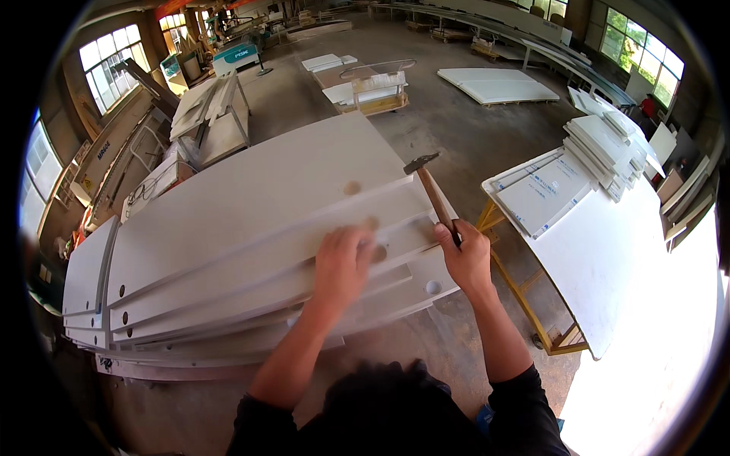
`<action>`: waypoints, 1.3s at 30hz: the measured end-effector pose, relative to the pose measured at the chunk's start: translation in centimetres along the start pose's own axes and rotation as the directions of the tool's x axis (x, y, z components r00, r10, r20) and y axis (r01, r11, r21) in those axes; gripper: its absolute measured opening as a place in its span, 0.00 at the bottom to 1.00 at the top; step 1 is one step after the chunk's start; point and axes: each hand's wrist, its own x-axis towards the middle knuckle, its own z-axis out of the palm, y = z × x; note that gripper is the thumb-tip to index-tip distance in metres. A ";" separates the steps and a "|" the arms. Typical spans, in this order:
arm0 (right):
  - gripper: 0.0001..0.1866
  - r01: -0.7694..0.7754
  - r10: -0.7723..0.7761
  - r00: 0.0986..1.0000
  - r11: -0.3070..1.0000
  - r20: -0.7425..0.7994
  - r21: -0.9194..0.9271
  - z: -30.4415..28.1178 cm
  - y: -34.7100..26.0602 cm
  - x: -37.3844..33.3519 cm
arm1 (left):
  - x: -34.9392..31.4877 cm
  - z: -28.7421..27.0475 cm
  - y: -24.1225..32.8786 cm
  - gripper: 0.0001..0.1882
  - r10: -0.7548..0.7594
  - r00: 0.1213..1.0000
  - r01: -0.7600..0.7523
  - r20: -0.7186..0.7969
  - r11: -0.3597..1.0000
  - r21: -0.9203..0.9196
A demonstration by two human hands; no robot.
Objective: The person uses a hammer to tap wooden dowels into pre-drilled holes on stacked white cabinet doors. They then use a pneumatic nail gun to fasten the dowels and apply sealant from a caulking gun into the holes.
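Note:
My right hand (468, 258) is wrapped round the lower end of a hammer (435, 194). Its wooden handle points up and away from me, with the dark metal head at the far end, over the right edge of a stack of white panels (251, 190). Over the near panels hovers or rests my left hand (342, 262), its fingers smeared by motion; whether it touches the board or holds anything cannot be made out. Round holes show in several panels, one being a pale round hole (433, 287) near the right corner. The stacked panels lie stepped, their long edges staggered toward me.
A yellow-framed table (608, 281) on my right bears white sheets (544, 190) and a pile of panels (604, 148). Beyond the stack stand a low cart (372, 95) and a flat panel pile (498, 85). Another bench with boards (209, 114) stands at the far left.

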 end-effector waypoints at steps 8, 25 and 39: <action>0.28 -0.056 0.030 0.958 0.995 0.284 0.085 -6.0 -3.2 -3.5 | 0.1 0.6 1.2 0.06 0.032 0.999 -0.032 -0.002 0.995 0.093; 0.29 0.072 -0.034 0.878 0.996 0.478 -0.061 -8.1 -7.2 -4.1 | -0.1 0.2 0.9 0.06 0.043 0.999 -0.043 0.007 0.998 0.050; 0.28 0.126 -0.064 0.869 0.988 0.490 -0.094 -7.7 -6.4 -4.0 | -0.1 0.3 0.9 0.07 0.039 0.999 -0.039 -0.003 0.998 0.052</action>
